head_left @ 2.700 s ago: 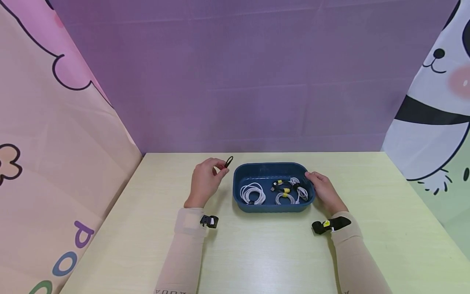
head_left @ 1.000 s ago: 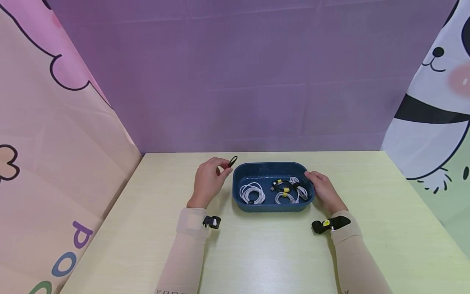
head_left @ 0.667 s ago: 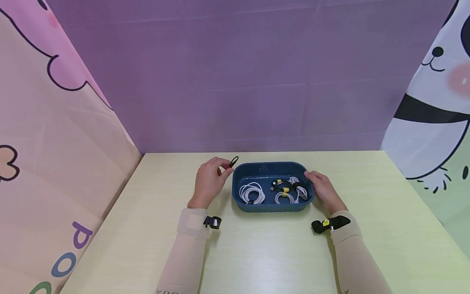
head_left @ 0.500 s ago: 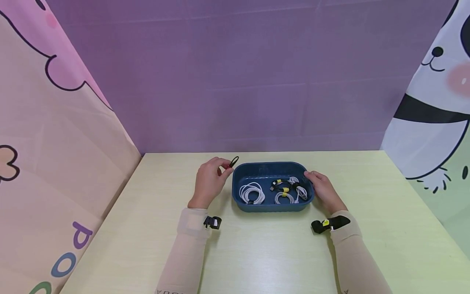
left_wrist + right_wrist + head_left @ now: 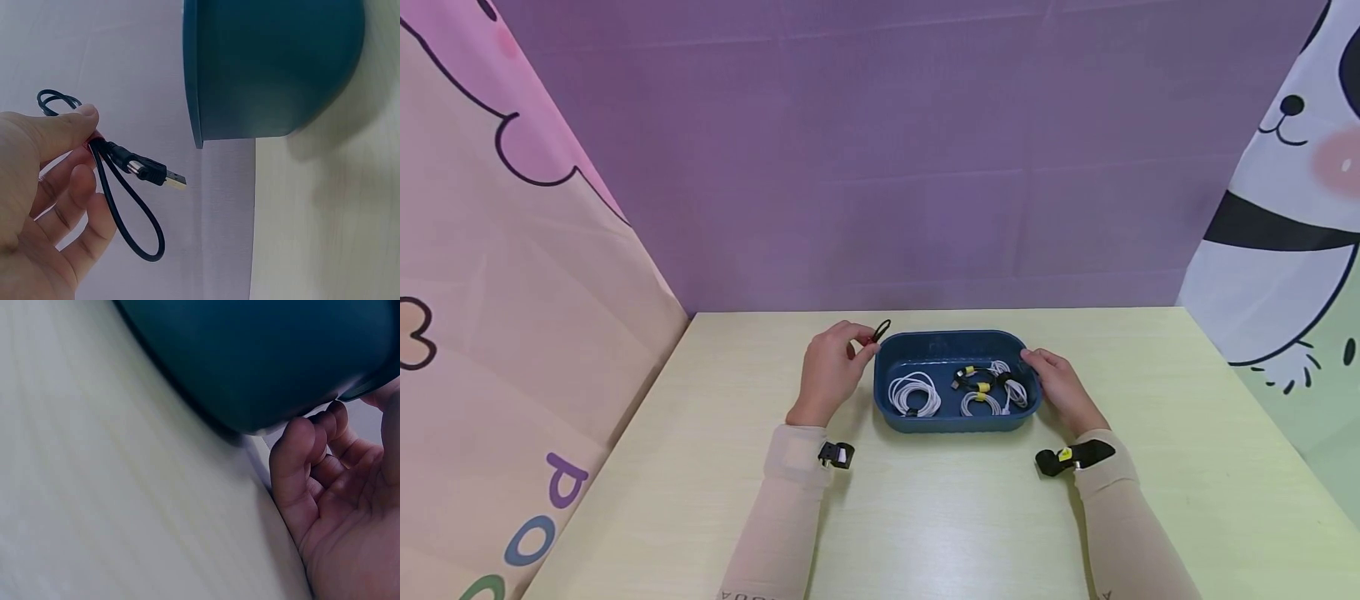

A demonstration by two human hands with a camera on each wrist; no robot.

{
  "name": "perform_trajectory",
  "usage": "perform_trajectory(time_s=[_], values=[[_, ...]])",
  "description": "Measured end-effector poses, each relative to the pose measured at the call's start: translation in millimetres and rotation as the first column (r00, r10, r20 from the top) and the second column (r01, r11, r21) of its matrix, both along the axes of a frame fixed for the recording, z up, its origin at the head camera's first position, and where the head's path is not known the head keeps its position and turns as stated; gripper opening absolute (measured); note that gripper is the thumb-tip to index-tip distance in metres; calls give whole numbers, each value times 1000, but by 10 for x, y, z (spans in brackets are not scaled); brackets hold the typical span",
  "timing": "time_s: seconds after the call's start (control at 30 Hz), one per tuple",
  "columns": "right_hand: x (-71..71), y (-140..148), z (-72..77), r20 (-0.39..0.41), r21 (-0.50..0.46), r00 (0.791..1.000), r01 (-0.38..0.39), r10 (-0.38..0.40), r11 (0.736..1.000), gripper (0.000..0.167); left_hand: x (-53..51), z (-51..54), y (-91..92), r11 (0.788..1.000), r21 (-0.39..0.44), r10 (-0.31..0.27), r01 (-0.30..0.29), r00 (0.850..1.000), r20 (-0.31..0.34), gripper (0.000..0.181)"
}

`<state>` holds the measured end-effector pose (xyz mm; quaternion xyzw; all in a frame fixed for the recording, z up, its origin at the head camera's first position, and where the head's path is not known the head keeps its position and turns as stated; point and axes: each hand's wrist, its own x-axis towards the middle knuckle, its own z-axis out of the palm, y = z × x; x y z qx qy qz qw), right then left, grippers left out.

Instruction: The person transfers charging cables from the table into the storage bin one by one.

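Between thumb and fingers my left hand (image 5: 831, 371) pinches a short black USB cable (image 5: 134, 228), bundled at its middle with something red. Its metal plugs and loops show in the left wrist view. This hand is just left of a dark blue plastic bin (image 5: 951, 425), above the table. My right hand (image 5: 1060, 383) grips the bin's right rim, thumb on top and curled fingers against the outside wall. Inside the bin, a white coiled cable (image 5: 915, 395) lies at the left. At the right are a black cable with yellow ties (image 5: 976, 379) and more white coiled cables (image 5: 982, 406).
The bin stands on a pale wooden table (image 5: 940, 517) near its back edge. A purple cloth (image 5: 880, 158) hangs behind the table. Printed cloths rise at the left and right sides. A black camera strap sits on each wrist.
My left hand has shifted slightly right with the black USB cable, nearer the bin's left rim. The right hand and the bin stay practically where they were.
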<state>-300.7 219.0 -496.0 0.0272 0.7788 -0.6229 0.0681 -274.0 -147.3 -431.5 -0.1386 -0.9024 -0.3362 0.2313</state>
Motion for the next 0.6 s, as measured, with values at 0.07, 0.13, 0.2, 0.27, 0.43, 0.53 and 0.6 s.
perform_trajectory(time_s=[0.07,0.13,0.2,0.27,0.43,0.53,0.6], values=[[19,-15,31,3,-2,1000,1,-1,1000,36,3,-1,2,1000,-1,0,0,1000,0,19],[52,-38,87,6,-9,1000,-3,3,1000,35,7,3,6,1000,1,-3,3,1000,-4,19],[91,-63,150,5,-17,1000,-5,5,1000,35,9,5,10,1000,4,-6,6,1000,-9,19],[120,-82,196,7,-26,1000,-7,7,1000,34,8,6,15,1000,5,-8,8,1000,-14,20],[88,-58,135,5,-36,1000,-8,8,999,35,-1,1,28,1000,-4,-14,13,1000,-18,20],[47,-33,57,-3,-25,1000,-3,3,1000,36,-5,-4,35,1000,-5,-21,21,1000,-21,20],[34,-28,29,-9,-15,1000,2,-2,1000,37,-3,-6,40,1000,-5,-25,25,999,-23,20]])
